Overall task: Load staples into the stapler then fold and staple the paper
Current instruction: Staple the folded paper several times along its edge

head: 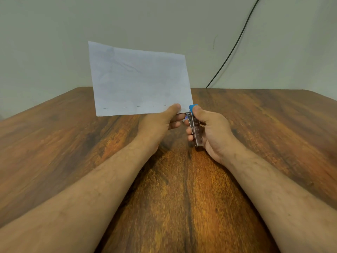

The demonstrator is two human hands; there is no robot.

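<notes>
Both forearms reach forward over a brown wooden table (73,143), and both hands are raised above it. The left hand (160,121) pinches the folded paper (138,79) at its lower right corner, thumb pressed flat on the near face and fingers curled behind the sheet. The paper stands nearly upright in the air, tilted a little so its top left corner sits highest. Along its bottom edge runs a row of staples (138,106); about 5 short metal marks can be made out, spaced evenly from the left side toward the thumb. Faint shadows of print or drawing show through the sheet, but nothing on it can be read. The right hand (209,130) is clamped around a small metal stapler (197,130), fingers wrapped on its left side and the thumb lying along the top near the blue cap (191,108) at its front end. The stapler's nose meets the paper's lower right corner, just beside the left thumb. Embossed marks run along the stapler's metal arm, too small and blurred to read. Whether staples sit inside the stapler cannot be seen. Behind the table stands a pale wall (54,33), with a thin black cable (235,44) running down it to the table's far edge.
</notes>
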